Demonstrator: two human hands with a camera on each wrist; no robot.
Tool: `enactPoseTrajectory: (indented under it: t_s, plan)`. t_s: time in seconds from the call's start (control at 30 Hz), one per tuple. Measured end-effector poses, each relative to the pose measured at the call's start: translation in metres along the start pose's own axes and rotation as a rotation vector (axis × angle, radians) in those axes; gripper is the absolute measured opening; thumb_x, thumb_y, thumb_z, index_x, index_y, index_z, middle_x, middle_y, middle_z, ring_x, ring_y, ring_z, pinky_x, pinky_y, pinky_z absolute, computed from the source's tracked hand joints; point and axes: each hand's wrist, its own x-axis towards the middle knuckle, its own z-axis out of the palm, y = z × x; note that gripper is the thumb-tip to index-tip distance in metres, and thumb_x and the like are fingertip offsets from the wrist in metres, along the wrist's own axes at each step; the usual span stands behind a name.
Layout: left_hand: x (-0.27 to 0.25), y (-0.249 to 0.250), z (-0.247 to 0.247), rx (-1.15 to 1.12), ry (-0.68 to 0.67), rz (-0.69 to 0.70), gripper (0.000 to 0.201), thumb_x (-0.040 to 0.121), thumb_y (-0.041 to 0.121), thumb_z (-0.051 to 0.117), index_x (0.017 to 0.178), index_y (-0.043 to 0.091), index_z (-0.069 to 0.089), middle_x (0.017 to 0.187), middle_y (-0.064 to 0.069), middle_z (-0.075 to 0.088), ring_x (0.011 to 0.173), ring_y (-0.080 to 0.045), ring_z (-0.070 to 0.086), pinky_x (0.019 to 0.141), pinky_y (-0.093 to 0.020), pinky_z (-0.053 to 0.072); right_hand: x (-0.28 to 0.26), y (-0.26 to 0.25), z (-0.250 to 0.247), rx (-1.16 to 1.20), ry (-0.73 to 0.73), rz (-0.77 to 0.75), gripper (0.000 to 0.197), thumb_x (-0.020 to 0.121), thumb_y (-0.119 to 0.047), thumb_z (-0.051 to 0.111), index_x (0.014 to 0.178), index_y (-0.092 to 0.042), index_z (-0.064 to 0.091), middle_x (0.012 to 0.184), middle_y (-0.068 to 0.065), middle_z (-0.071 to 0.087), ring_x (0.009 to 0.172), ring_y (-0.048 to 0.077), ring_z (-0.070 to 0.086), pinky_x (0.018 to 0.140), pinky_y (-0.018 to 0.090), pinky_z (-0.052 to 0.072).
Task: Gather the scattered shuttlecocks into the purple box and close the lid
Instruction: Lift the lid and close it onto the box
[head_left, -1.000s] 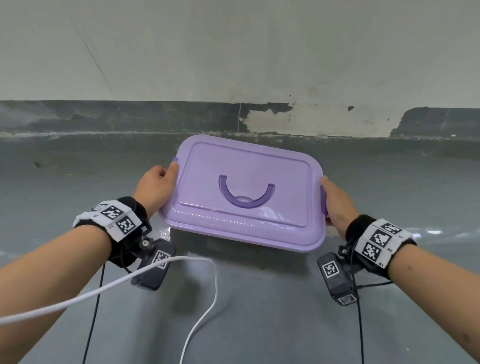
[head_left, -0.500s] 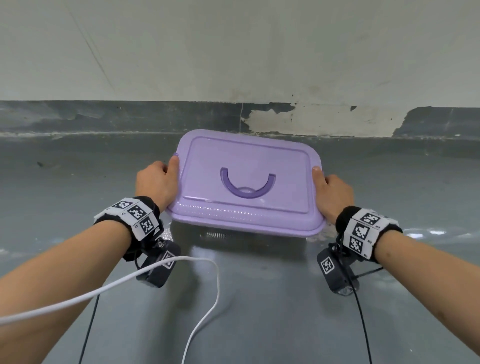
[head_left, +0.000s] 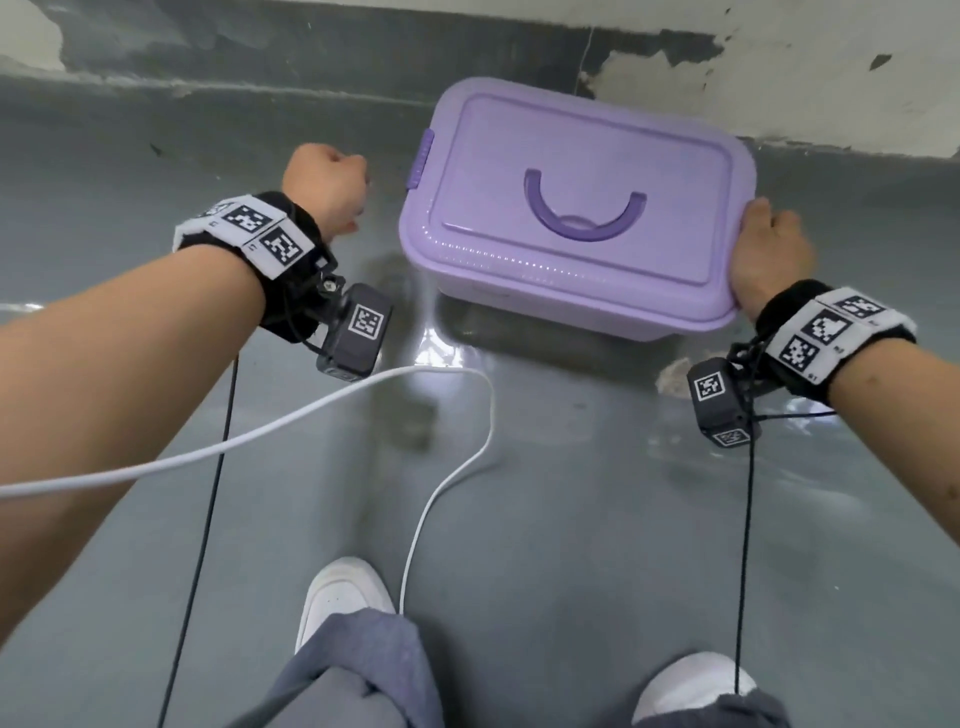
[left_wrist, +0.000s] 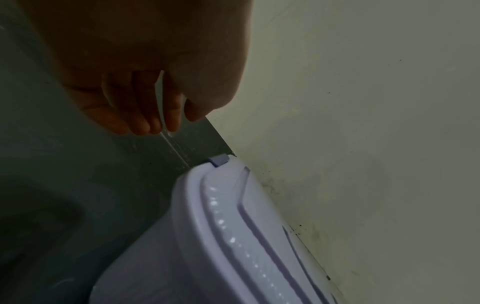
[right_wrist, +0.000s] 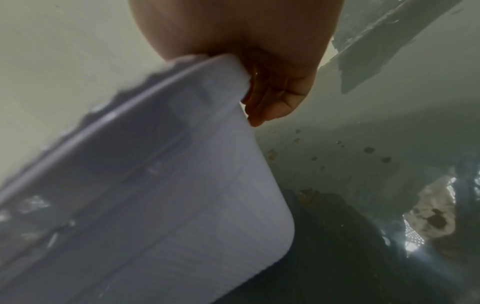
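The purple box (head_left: 571, 135) sits on the grey floor close to the wall, with its lid down and the dark purple handle (head_left: 584, 213) lying flat. No shuttlecock shows in any view. My left hand (head_left: 324, 187) hangs a short way left of the box, near the side latch (head_left: 423, 156), with its fingers loosely curled and holding nothing. The left wrist view shows the same hand (left_wrist: 145, 107) apart from the lid corner (left_wrist: 233, 236). My right hand (head_left: 769, 254) grips the box's right end. In the right wrist view its fingers (right_wrist: 272, 92) curl under the rim (right_wrist: 182, 185).
The wall with peeling paint (head_left: 779, 78) runs just behind the box. A white cable (head_left: 452, 467) loops across the floor in front, beside thin black wrist leads. My two white shoes (head_left: 343, 597) and grey trouser knees are at the bottom. A worn floor patch (head_left: 672, 376) lies by the right wrist.
My left hand has let go of the box's left end and drawn away to the left. The right hand stays on the right end. The view has tilted downward.
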Motion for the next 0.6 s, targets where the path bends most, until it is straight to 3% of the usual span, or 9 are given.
enactPoseTrajectory:
  t_s: [0.1,0.33,0.6]
  plan:
    - [-0.002,-0.005,-0.006,-0.030,-0.022,-0.015,0.024,0.090,0.016,0.048,0.066,0.019,0.051,0.066,0.001,0.052,0.051,-0.011,0.048,0.048,-0.021,0.045,0.001,0.000,0.002,-0.002,0.024,0.015,0.055,0.101,-0.042,0.026,0.129,0.000,0.046,0.138,0.024,0.047,0.125,0.037,0.045,0.099,0.035,0.034]
    - [-0.014,-0.005,-0.011,-0.061,-0.079,0.006,0.022,0.090,0.015,0.049,0.068,0.020,0.053,0.070,0.001,0.054,0.055,-0.012,0.049,0.053,-0.022,0.044,-0.003,0.000,-0.001,0.008,0.020,0.035,0.059,0.100,-0.046,0.026,0.129,0.002,0.046,0.137,0.027,0.047,0.124,0.038,0.046,0.099,0.036,0.034]
    - [-0.027,0.012,-0.003,0.006,-0.120,0.053,0.023,0.088,0.014,0.048,0.066,0.018,0.053,0.068,0.000,0.054,0.054,-0.012,0.051,0.052,-0.024,0.046,-0.009,0.005,-0.012,-0.049,0.002,0.003,0.055,0.102,-0.042,0.026,0.132,0.000,0.043,0.141,0.024,0.044,0.128,0.036,0.044,0.100,0.034,0.033]
